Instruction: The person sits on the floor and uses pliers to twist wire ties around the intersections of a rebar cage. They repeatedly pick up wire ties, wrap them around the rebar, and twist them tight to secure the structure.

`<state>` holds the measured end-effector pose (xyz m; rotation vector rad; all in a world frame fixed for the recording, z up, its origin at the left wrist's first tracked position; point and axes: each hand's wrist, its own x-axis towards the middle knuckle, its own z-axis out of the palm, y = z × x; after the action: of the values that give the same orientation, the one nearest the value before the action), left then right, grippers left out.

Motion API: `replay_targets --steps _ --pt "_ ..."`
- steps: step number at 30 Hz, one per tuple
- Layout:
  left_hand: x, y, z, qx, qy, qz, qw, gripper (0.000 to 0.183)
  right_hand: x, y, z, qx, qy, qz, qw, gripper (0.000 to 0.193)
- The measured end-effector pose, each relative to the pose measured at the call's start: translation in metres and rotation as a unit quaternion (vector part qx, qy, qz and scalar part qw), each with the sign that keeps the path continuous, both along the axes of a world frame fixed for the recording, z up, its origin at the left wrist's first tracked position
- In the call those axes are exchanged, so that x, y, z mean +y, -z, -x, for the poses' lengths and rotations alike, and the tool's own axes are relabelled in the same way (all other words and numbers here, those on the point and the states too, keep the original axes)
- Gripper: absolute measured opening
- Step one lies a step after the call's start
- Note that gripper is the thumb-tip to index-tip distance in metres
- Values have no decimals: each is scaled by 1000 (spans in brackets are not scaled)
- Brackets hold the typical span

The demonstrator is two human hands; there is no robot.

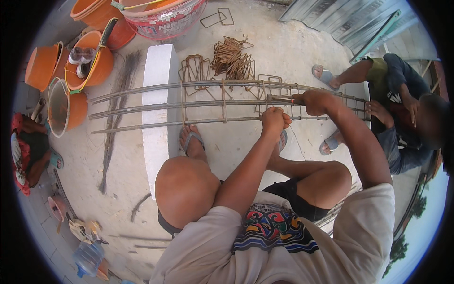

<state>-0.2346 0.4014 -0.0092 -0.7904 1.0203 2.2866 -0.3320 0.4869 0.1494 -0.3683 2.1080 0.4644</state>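
The right hand (pixel 316 102) grips pincers (pixel 282 99) at the rebar cage (pixel 241 102), just beyond the left hand's (pixel 274 122) curled fingers (pixel 286 119). Piled stirrups (pixel 231 62) lie farther beyond those fingers.

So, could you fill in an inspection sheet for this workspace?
Surface: pale concrete floor with a white block.
Job's things: metal bar cage, bars crossing over the block; pincer-like tool.
Clutter: loop pile, dark wire bundle, orange buckets.
Left fingers: curled beside the cage; contents unclear.
Right fingers: closed around the tool's handle.
Cables: nothing seen.
Surroundings: co-worker at right, hand by the cage's end; another person at left; corrugated sheets.
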Motion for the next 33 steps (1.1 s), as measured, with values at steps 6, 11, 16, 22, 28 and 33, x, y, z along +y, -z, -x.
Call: replay_targets --steps 6,11,16,22,28,33 --pt "-6 -8 -2 3 2 -20 1000 20 -6 11 5 36 -120 -14 992 45" --pt "-9 -4 1 -1 8 -31 999 20 -16 14 2 55 -164 -36 984 31" --pt "-10 -4 -1 -1 2 -46 999 20 -12 18 1 61 -164 -32 984 26" --pt "-14 -6 -3 1 9 -42 999 22 -26 2 3 60 -177 -22 982 20" --pt "-21 -2 -10 56 31 -4 998 27 -36 4 14 38 -196 -53 978 21" --pt "-9 1 -21 230 98 412 876 36 -54 3 23 0 -157 -78 984 23"
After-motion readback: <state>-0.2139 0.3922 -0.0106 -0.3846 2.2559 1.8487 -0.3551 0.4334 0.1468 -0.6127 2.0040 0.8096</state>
